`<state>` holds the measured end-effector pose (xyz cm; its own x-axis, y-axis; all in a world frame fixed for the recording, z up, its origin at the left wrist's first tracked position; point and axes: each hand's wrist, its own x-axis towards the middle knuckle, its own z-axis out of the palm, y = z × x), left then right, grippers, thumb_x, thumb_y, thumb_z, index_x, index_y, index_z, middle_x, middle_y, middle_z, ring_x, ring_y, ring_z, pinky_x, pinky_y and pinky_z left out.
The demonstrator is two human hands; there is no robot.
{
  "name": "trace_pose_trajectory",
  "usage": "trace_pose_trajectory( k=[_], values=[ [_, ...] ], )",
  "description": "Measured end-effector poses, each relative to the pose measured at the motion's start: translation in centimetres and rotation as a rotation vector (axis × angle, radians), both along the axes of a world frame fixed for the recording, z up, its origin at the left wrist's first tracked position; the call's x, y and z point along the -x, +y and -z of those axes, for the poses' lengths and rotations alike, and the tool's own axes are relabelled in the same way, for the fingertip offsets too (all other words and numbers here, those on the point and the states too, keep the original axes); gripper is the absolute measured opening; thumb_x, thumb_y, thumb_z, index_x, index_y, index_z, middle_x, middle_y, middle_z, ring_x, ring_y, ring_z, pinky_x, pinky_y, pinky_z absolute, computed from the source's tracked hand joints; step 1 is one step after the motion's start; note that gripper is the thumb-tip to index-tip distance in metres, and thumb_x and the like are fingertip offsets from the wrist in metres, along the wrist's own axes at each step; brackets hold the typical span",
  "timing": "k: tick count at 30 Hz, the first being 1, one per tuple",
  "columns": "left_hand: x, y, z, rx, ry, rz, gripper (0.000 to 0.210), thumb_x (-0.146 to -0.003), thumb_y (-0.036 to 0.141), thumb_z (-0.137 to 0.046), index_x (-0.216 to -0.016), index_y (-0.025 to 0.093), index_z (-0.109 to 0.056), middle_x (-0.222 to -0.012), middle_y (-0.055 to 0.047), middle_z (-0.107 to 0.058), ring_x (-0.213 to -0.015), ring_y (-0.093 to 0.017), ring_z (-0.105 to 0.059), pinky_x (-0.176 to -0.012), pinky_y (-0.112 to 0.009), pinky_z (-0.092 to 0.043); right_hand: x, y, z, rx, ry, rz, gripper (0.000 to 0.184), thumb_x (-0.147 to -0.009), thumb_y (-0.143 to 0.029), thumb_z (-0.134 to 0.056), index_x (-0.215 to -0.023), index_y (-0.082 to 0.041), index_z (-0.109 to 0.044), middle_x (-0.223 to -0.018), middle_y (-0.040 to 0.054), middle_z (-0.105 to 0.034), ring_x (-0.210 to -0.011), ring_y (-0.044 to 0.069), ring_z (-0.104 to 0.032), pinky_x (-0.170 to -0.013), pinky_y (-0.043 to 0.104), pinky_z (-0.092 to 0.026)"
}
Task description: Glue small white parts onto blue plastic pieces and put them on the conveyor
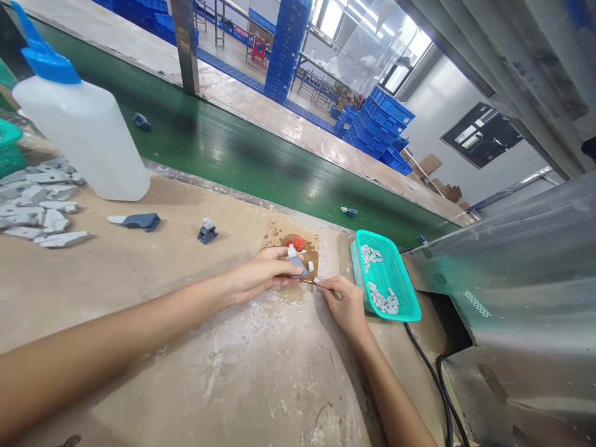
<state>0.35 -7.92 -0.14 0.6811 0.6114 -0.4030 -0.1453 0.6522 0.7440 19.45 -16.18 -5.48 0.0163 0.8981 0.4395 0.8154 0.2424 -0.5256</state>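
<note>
My left hand [265,273] is closed round a blue-grey plastic part [298,266] with a whitish piece at its upper end. Between the thumb and fingers of my right hand [344,301] is a small white plastic piece [317,280], held just right of the blue-grey part. Both hands are over a stained brown card [274,233]. A red cap-like object [296,243] sits on the card behind my left fingers, partly hidden. Another small white piece [311,266] lies on the card between my hands.
A green basket [412,298] of white pieces stands right. Left are a white squeeze bottle [107,149], a heap of grey parts [41,205] and two blue-grey assemblies [144,221]. Behind runs a green conveyor belt [223,149] carrying several parts; a metal panel [521,279] bounds the right.
</note>
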Motion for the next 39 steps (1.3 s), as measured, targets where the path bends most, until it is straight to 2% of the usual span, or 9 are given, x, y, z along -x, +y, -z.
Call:
trace_pose_trajectory(
  k=[4, 11, 18, 22, 26, 31, 35, 39],
  values=[
    [-0.1, 0.2, 0.5, -0.082, 0.000, 0.031, 0.025, -0.058, 0.010, -0.069, -0.081, 0.015, -0.062, -0.078, -0.002, -0.064, -0.075, -0.013, -0.058, -0.072, -0.026, -0.044, -0.1, 0.0, 0.1, -0.005, 0.000, -0.005, 0.015, -0.077, -0.014, -0.054, -0.070, -0.016, -0.067, -0.067, 0.0056, -0.066, -0.059, 0.014, -0.060, -0.052, 0.024, -0.047],
    [-0.1, 0.6, 1.2, -0.154, 0.015, 0.029, 0.025, -0.056, 0.007, -0.068, -0.079, 0.017, -0.064, -0.078, 0.000, -0.068, -0.078, -0.013, -0.061, -0.079, -0.027, -0.043, 0.3, 0.1, -0.6, -0.035, -0.009, 0.008, 0.015, -0.077, -0.015, -0.053, -0.071, -0.018, -0.066, -0.067, 0.0039, -0.065, -0.055, 0.013, -0.056, -0.049, 0.023, -0.045],
    [0.0, 0.7, 1.4, -0.264, 0.046, 0.061, 0.021, -0.058, 0.008, -0.065, -0.076, 0.017, -0.065, -0.082, -0.001, -0.068, -0.084, -0.015, -0.060, -0.086, -0.030, -0.040, 0.9, 0.2, -2.1, -0.085, 0.016, -0.007, 0.013, -0.077, -0.013, -0.055, -0.071, -0.018, -0.065, -0.067, 0.0029, -0.064, -0.053, 0.012, -0.053, -0.049, 0.023, -0.044],
    [0.0, 0.6, 1.4, -0.306, 0.050, 0.076, 0.020, -0.058, 0.009, -0.065, -0.077, 0.017, -0.065, -0.084, -0.002, -0.068, -0.086, -0.016, -0.059, -0.086, -0.032, -0.040, 1.9, -0.1, -3.4, -0.114, 0.122, 0.002, 0.009, -0.076, -0.014, -0.059, -0.078, -0.020, -0.066, -0.068, 0.0019, -0.064, -0.058, 0.012, -0.055, -0.055, 0.024, -0.046],
    [0.0, 0.5, 1.3, -0.283, 0.040, 0.078, 0.019, -0.058, 0.008, -0.065, -0.075, 0.016, -0.065, -0.081, -0.001, -0.066, -0.081, -0.013, -0.059, -0.081, -0.028, -0.041, 3.1, -0.4, -4.1, -0.106, 0.189, -0.082, 0.011, -0.075, -0.012, -0.061, -0.082, -0.019, -0.066, -0.071, 0.0025, -0.064, -0.063, 0.013, -0.057, -0.058, 0.025, -0.047],
    [0.0, 0.2, 1.0, -0.112, 0.010, 0.066, 0.020, -0.058, 0.008, -0.068, -0.076, 0.016, -0.064, -0.075, 0.001, -0.066, -0.069, -0.009, -0.058, -0.068, -0.023, -0.043, 3.8, -0.2, -4.0, -0.128, 0.179, -0.120, 0.015, -0.077, -0.011, -0.058, -0.086, -0.020, -0.066, -0.074, 0.0024, -0.062, -0.061, 0.011, -0.055, -0.056, 0.024, -0.047],
    [0.0, -0.3, 1.2, -0.043, -0.034, 0.004, 0.024, -0.056, 0.011, -0.072, -0.079, 0.016, -0.065, -0.077, -0.001, -0.067, -0.075, -0.012, -0.061, -0.079, -0.028, -0.045, 4.4, -0.3, -4.1, -0.124, 0.125, -0.134, 0.019, -0.079, -0.014, -0.055, -0.094, -0.020, -0.065, -0.083, 0.0049, -0.058, -0.072, 0.014, -0.057, -0.062, 0.027, -0.049],
    [-0.5, -0.9, 1.2, -0.107, -0.027, -0.060, 0.030, -0.060, 0.020, -0.072, -0.088, 0.016, -0.063, -0.093, -0.005, -0.067, -0.088, -0.017, -0.060, -0.084, -0.031, -0.044, 5.2, -0.5, -4.4, -0.141, 0.062, -0.145, 0.025, -0.079, -0.015, -0.054, -0.102, -0.023, -0.061, -0.097, 0.0075, -0.053, -0.086, 0.017, -0.056, -0.070, 0.031, -0.050]
  ],
)
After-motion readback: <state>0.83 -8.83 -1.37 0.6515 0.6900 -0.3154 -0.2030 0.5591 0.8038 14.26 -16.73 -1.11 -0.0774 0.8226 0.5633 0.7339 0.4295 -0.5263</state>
